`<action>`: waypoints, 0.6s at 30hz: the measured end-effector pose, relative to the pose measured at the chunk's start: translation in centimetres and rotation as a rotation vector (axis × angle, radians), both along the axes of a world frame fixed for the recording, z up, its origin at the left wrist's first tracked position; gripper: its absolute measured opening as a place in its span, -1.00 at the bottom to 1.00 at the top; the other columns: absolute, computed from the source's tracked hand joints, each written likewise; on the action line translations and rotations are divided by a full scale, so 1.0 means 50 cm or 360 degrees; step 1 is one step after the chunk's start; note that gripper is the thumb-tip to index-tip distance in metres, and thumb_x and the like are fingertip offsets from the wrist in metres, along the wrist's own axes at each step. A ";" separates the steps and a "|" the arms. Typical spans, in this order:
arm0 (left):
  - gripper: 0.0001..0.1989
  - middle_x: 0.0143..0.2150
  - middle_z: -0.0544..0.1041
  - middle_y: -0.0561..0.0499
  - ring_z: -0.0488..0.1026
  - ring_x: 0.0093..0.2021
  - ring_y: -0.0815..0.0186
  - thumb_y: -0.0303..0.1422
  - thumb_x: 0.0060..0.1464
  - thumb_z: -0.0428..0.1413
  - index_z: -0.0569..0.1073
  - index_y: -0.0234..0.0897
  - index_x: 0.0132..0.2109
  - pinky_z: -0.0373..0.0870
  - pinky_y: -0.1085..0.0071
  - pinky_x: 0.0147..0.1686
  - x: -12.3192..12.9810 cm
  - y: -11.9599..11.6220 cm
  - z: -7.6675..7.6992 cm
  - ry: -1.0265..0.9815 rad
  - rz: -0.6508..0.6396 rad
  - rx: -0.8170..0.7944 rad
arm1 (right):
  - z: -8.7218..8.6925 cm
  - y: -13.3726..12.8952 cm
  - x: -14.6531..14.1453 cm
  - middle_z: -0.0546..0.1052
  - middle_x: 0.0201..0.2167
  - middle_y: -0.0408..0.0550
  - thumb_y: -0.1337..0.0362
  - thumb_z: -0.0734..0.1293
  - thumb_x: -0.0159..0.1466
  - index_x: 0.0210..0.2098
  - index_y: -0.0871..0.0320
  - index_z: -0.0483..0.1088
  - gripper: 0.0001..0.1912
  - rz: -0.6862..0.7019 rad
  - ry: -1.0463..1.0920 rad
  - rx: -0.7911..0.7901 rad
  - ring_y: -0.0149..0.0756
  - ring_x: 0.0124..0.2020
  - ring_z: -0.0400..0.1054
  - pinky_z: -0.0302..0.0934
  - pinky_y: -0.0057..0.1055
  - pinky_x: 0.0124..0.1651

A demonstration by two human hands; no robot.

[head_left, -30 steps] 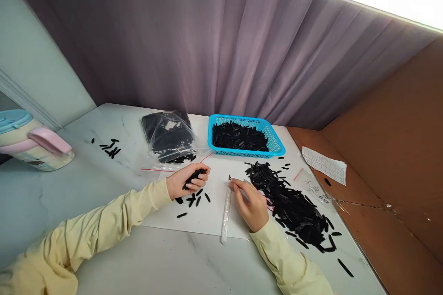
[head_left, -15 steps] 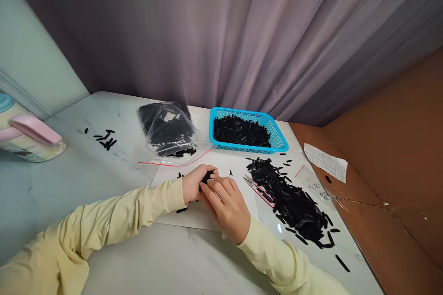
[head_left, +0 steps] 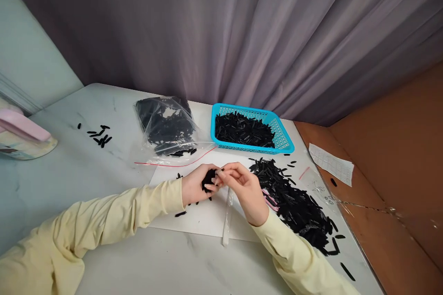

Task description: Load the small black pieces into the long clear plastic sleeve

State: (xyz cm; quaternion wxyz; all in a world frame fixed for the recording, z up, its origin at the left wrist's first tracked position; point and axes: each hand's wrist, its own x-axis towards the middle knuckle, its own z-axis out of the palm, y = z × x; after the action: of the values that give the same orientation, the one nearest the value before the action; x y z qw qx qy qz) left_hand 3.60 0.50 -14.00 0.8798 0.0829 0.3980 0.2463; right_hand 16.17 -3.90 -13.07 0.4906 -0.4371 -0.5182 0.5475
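Observation:
A bunch of small black strips (head_left: pixel 208 180) is cupped in my left hand (head_left: pixel 197 184), its fingers curled round them. My right hand (head_left: pixel 244 189) meets it from the right, thumb and fingertips pinched together at the edge of the bunch; a small dark strip seems to be in the pinch. Both hands are above a white sheet (head_left: pixel 204 221) with several loose black strips on it. A slim white stick-like tool (head_left: pixel 227 221) lies below my right hand. Just right of that hand spreads a heap of black strips (head_left: pixel 297 203), with a pink handle (head_left: pixel 270 200) partly buried in it.
Behind my hands stand a blue basket (head_left: pixel 287 143) of black strips and a clear zip bag (head_left: pixel 169 129) holding more. Several strips (head_left: pixel 100 137) lie at the left, near a container with a pink handle (head_left: pixel 24 124). A printed paper (head_left: pixel 331 163) rests at the right.
My right hand has rotated and shifted up and right, from lying over the bunch to pinching at its edge. The white tool has come into sight. The view has shifted slightly.

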 end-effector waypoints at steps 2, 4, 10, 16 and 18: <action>-0.74 -0.69 0.18 0.14 0.02 -0.78 0.60 -0.51 0.04 -0.09 0.20 -0.34 -0.60 -0.18 0.68 -0.84 0.000 0.006 0.002 0.0077 -0.0115 0.0142 | -0.007 0.007 0.012 0.47 -0.56 -0.17 0.22 0.38 0.13 -0.39 0.16 0.34 -0.84 0.0080 0.0299 -0.0246 -0.39 -0.49 0.32 0.18 -0.41 -0.35; -0.70 -0.71 0.20 0.14 -0.04 -0.80 0.61 -0.47 0.08 -0.08 0.20 -0.34 -0.61 -0.25 0.66 -0.84 0.000 0.010 0.002 0.0197 -0.0174 0.0348 | -0.019 0.010 0.024 0.50 -0.56 -0.15 0.24 0.40 0.10 -0.39 0.17 0.34 -0.83 0.0147 0.0465 -0.0388 -0.40 -0.51 0.32 0.16 -0.43 -0.37; -0.68 -0.80 0.16 0.22 -0.01 -0.79 0.59 -0.39 0.05 0.09 0.22 -0.32 -0.60 -0.15 0.63 -0.78 -0.009 0.011 -0.018 0.0577 -0.0118 0.0962 | -0.059 0.013 0.046 0.57 -0.49 -0.03 0.27 0.40 0.06 -0.39 0.20 0.38 -0.84 0.0170 0.0631 -0.0591 -0.37 -0.50 0.37 0.16 -0.41 -0.38; -0.81 -0.72 0.19 0.21 0.09 -0.69 0.51 -0.31 0.07 0.07 0.41 -0.31 -0.45 0.06 0.56 -0.66 -0.033 0.008 -0.039 0.1085 -0.0228 0.1805 | -0.064 0.015 0.055 0.57 -0.41 -0.01 0.27 0.40 0.10 -0.33 0.18 0.38 -0.83 0.0208 0.0649 -0.0579 -0.31 -0.43 0.43 0.22 -0.36 -0.32; -0.82 -0.66 0.29 0.18 0.17 -0.64 0.48 -0.32 0.10 0.03 0.44 -0.30 -0.39 0.14 0.54 -0.61 -0.038 0.009 -0.044 0.1194 -0.0240 0.2026 | -0.064 0.015 0.056 0.57 -0.40 -0.02 0.25 0.39 0.13 -0.30 0.18 0.36 -0.81 0.0223 0.0613 -0.0544 -0.31 -0.42 0.44 0.23 -0.36 -0.31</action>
State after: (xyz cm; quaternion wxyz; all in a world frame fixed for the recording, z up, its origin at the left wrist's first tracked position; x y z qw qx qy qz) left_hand 1.71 0.93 -16.19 0.4811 0.6825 0.4452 0.3233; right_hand 18.96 -3.15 -16.28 0.4602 -0.3644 -0.3442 0.7328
